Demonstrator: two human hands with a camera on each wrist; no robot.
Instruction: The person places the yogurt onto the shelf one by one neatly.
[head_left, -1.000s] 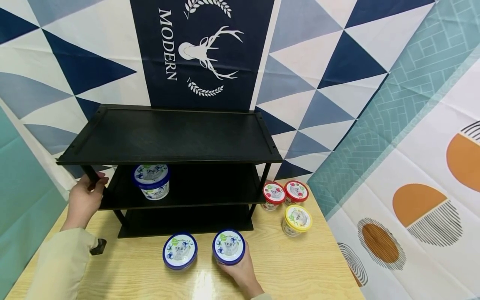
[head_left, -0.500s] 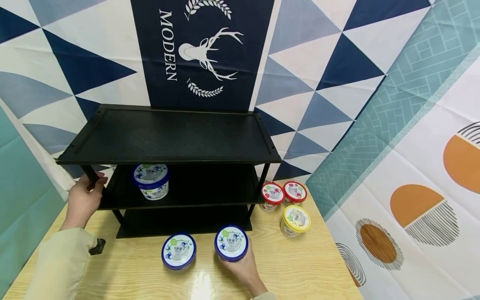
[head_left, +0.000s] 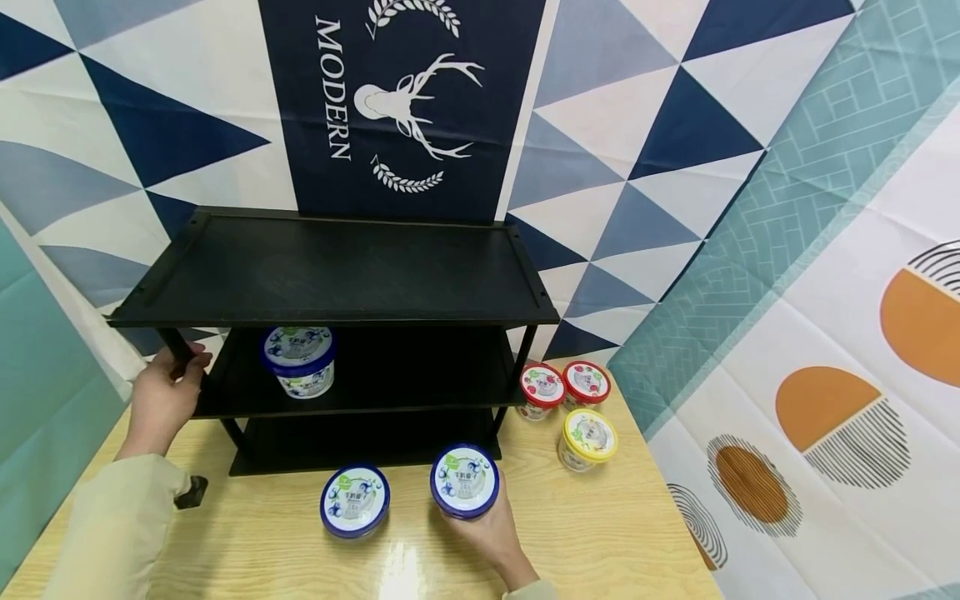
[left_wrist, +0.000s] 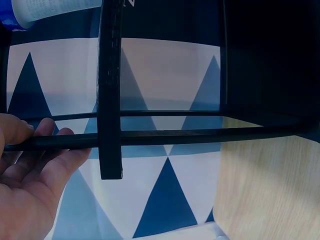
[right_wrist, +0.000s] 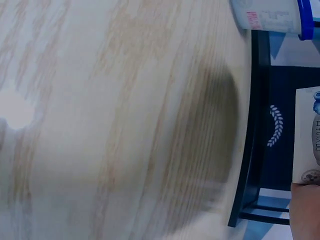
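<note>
Here the right hand (head_left: 491, 533) grips a blue-lidded tub (head_left: 464, 481) just above the near bench (head_left: 600, 533); the left hand (head_left: 161, 396) clasps the black shelf's (head_left: 337, 275) left post, well apart.

The shelf rack (head_left: 337, 275) is black on all its levels. Three cups have dark blue lids with white labels: one on the middle shelf (head_left: 298, 360), one on the table (head_left: 355, 500), and one in the right hand (head_left: 464, 482). Two cups (head_left: 543, 388) (head_left: 587, 382) have red lids and one cup (head_left: 588, 437) has a yellow lid. The table (head_left: 600, 533) is light wood with a fine grain. The backdrop (head_left: 637, 125) shows navy, grey-blue and white triangles, with a navy banner (head_left: 405, 100) (white deer and the word MODERN). The sleeve (head_left: 112, 525) is pale beige.
</note>
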